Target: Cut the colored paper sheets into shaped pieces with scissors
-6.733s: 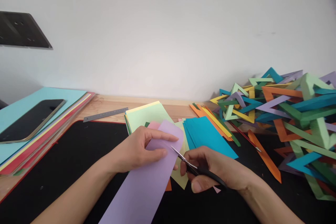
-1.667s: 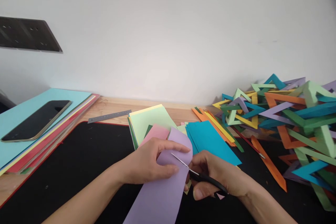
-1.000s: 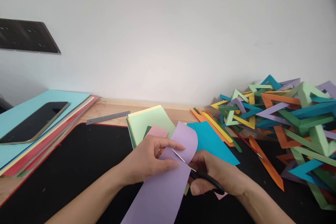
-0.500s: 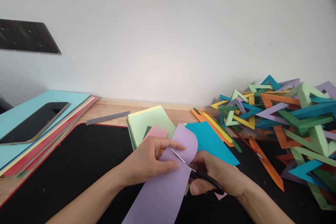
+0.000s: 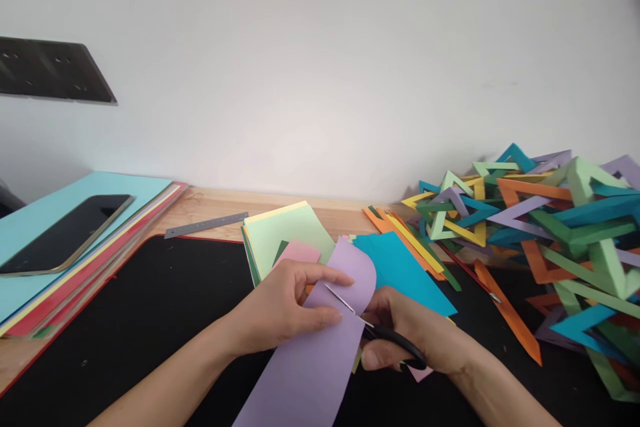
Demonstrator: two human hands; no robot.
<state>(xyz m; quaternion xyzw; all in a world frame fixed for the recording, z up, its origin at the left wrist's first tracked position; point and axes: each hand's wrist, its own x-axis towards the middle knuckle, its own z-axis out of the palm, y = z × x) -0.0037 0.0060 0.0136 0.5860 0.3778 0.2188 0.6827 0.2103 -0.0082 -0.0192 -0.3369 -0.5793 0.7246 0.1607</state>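
A sheet of purple paper point(image 5: 313, 370) slants up from the bottom edge, its far end curling over. My left hand point(image 5: 285, 303) grips it with thumb and fingers on either side of the blade line. My right hand point(image 5: 405, 330) is closed round the black handles of a pair of scissors point(image 5: 397, 340). The blades sit across the purple sheet from its right edge, and one blade shows on top of the paper. Under the hands lie a pale green sheet point(image 5: 295, 227) on a stack, a pink piece point(image 5: 303, 251) and a blue sheet point(image 5: 407, 267).
Folded paper frames in many colours point(image 5: 575, 227) are heaped at the right. Beside them lie orange and yellow strips point(image 5: 413, 240) and a red pen-like tool point(image 5: 470, 272). A metal ruler point(image 5: 205, 225) rests behind the black mat point(image 5: 200, 293). A phone point(image 5: 65, 233) lies on stacked paper at left.
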